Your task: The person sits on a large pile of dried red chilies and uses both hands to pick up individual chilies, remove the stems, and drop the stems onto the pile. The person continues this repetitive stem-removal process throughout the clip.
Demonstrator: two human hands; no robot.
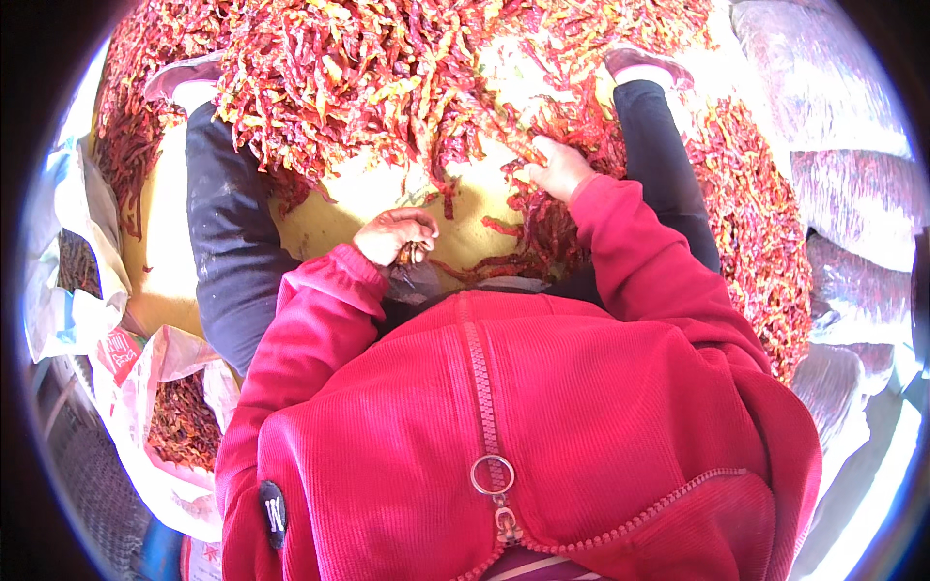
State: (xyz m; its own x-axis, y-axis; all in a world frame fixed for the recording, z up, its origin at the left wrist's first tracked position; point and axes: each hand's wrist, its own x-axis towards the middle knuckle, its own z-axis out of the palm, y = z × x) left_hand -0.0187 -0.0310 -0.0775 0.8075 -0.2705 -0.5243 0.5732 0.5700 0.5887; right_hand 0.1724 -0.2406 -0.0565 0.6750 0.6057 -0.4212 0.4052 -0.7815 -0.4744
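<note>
A large heap of dried red chili peppers (349, 87) spreads over a yellow surface (479, 196) between my outstretched legs. My right hand (559, 168) grips the near end of a slender reddish-brown stick (508, 132), whose far end reaches into the peppers. My left hand (396, 236) is curled, palm toward my body, near my lap. Small brownish-red pieces, apparently dried peppers (405, 254), show under its fingers. Below my right hand lies a smaller dark-red pile of peppers (548, 232), partly in shadow.
An open white bag (163, 501) with peppers inside stands at my left. Another pale bag (94, 240) is farther up that side. Filled clear plastic bags (850, 196) are stacked at the right. My legs (229, 240) lie on both sides of the heap.
</note>
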